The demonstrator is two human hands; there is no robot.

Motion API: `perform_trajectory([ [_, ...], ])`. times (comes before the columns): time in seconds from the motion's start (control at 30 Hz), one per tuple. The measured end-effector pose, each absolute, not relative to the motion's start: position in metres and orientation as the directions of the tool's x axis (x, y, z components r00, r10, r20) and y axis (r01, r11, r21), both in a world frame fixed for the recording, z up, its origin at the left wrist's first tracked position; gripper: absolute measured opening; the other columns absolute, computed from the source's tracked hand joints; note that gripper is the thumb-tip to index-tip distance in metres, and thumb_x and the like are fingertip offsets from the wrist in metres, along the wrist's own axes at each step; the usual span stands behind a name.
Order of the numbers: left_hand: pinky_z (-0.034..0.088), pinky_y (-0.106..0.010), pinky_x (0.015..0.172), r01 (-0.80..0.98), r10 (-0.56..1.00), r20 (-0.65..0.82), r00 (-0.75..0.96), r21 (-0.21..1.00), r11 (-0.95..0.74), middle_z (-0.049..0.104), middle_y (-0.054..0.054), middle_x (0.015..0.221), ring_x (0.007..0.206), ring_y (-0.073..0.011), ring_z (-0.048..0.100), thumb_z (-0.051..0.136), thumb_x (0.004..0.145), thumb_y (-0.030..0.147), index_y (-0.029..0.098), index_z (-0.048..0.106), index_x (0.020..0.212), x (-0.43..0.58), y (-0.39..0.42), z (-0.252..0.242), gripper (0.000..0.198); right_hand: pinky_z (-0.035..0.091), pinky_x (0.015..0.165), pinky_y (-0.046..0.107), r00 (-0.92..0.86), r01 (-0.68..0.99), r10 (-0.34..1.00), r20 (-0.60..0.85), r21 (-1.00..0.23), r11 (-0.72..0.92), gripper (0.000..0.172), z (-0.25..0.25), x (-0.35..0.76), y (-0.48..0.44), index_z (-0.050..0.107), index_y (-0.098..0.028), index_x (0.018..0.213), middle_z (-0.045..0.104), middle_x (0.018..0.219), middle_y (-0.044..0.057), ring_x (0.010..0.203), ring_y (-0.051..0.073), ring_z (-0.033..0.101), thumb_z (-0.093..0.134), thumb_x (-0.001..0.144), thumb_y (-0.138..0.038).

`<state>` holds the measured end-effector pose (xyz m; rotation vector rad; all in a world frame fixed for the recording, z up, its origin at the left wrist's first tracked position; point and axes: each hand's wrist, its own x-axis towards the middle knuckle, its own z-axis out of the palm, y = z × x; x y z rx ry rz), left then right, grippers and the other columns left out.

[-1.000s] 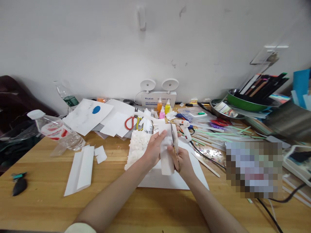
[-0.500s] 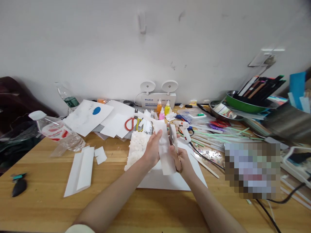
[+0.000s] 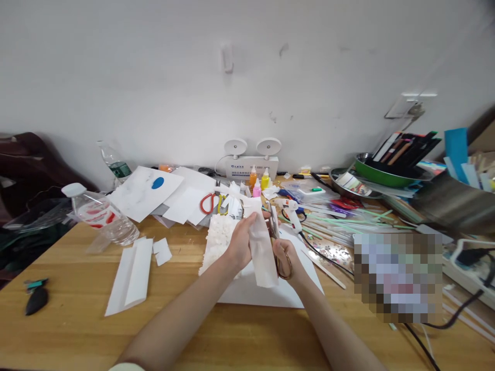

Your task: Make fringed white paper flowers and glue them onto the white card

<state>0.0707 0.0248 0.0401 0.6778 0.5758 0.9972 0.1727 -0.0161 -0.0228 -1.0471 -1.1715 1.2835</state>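
My left hand [image 3: 243, 239] is closed on a long white paper strip [image 3: 263, 252], with the thumb on its near face. The strip hangs slantwise above a white sheet [image 3: 247, 296]. In my right hand [image 3: 289, 260] is a pair of scissors [image 3: 284, 265] with gold-coloured handles, the blades pointing up and away along the strip's right edge. Whether the blades touch the paper I cannot tell. Beside my left hand lies a board covered with ruffled white bits [image 3: 216, 237].
A folded white paper [image 3: 129, 278] and a water bottle [image 3: 106, 214] are at left. Red-handled pliers [image 3: 208, 203], small paint bottles [image 3: 265, 180] and a glue gun [image 3: 292, 214] stand or lie behind my hands. A black cable [image 3: 325, 255] runs right, near thin sticks.
The scissors have shifted to the right of the strip, and the narrow paper piece seen right of the blades no longer shows clearly. The camera view has tilted up slightly.
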Motion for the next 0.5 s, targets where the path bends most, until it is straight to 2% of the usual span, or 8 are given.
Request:
perform_trajectory([
  [0.13, 0.045, -0.026, 0.064, -0.565, 0.895, -0.158, 0.417, 0.726, 0.391, 0.065, -0.004, 0.072, 0.068, -0.0163, 0.06, 0.054, 0.071, 0.037, 0.015, 0.063, 0.089, 0.066, 0.023, 0.036, 0.029, 0.022, 0.025, 0.018, -0.14, -0.184, 0.987, 0.074, -0.982, 0.047, 0.056, -0.027, 0.175, -0.016, 0.042, -0.017, 0.043, 0.042, 0.03, -0.003, 0.023, 0.007, 0.036, 0.039, 0.071, -0.066],
  [0.23, 0.045, -0.027, 0.072, -0.596, 0.912, -0.145, 0.383, 0.715, 0.364, 0.066, -0.006, 0.079, 0.076, -0.0168, 0.061, 0.053, 0.073, 0.035, 0.015, 0.064, 0.086, 0.059, 0.025, 0.038, 0.026, 0.025, 0.026, 0.018, -0.199, -0.232, 0.977, 0.078, -0.972, 0.03, 0.052, -0.025, 0.176, -0.017, 0.049, -0.016, 0.053, 0.045, 0.034, -0.003, 0.023, 0.007, 0.037, 0.043, 0.07, -0.064],
  [0.33, 0.044, -0.027, 0.079, -0.619, 0.953, -0.102, 0.284, 0.74, 0.264, 0.067, -0.006, 0.084, 0.081, -0.0163, 0.061, 0.052, 0.074, 0.03, 0.014, 0.066, 0.084, 0.045, 0.039, 0.049, 0.023, 0.027, 0.029, 0.018, -0.266, -0.269, 0.96, 0.092, -0.963, 0.018, 0.052, -0.023, 0.178, -0.016, 0.055, -0.013, 0.069, 0.049, 0.037, -0.003, 0.025, 0.008, 0.04, 0.044, 0.07, -0.064],
  [0.5, 0.045, -0.027, 0.077, -0.519, 0.988, 0.009, 0.154, 0.852, 0.073, 0.067, -0.007, 0.087, 0.081, -0.0179, 0.061, 0.05, 0.073, 0.032, 0.015, 0.064, 0.093, 0.021, 0.097, 0.07, 0.03, 0.028, 0.032, 0.019, -0.244, -0.314, 0.961, 0.13, -0.948, 0.048, 0.056, -0.021, 0.184, -0.011, 0.058, -0.012, 0.072, 0.05, 0.042, -0.001, 0.029, 0.009, 0.045, 0.042, 0.069, -0.066],
])
